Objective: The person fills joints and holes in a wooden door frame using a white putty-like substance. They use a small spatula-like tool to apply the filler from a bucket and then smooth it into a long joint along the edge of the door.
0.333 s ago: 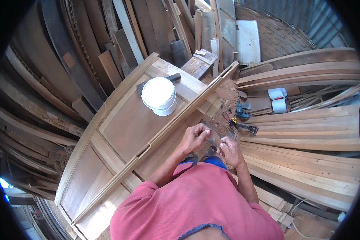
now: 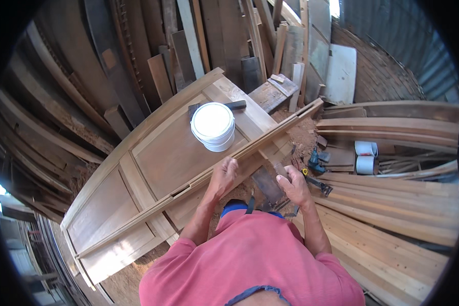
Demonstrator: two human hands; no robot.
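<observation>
My left hand (image 2: 223, 177) is closed, held above the long wooden strip (image 2: 252, 142) along the panelled door's near side. Its fingers are curled in, and anything inside them is hidden. My right hand (image 2: 294, 184) pinches a small thin brownish piece (image 2: 279, 169) between thumb and fingers; its material is not clear. The two hands are apart. A wooden panelled door (image 2: 176, 137) lies slanting in front of me. On it stands a white lidded bucket (image 2: 212, 133), with a hammer-like dark tool (image 2: 235, 105) partly hidden behind.
Planks (image 2: 188, 41) lean upright at the back left. Stacked boards (image 2: 387, 239) lie to my right. On the ground are a teal power drill (image 2: 316, 162), a yellow-and-black tool (image 2: 317, 182) and white cylindrical containers (image 2: 365, 164). A dark flat piece (image 2: 266, 184) lies below my hands.
My hands were close together over a thin piece; now they are apart. The left has moved left towards the door and closed. The whole view has shifted slightly.
</observation>
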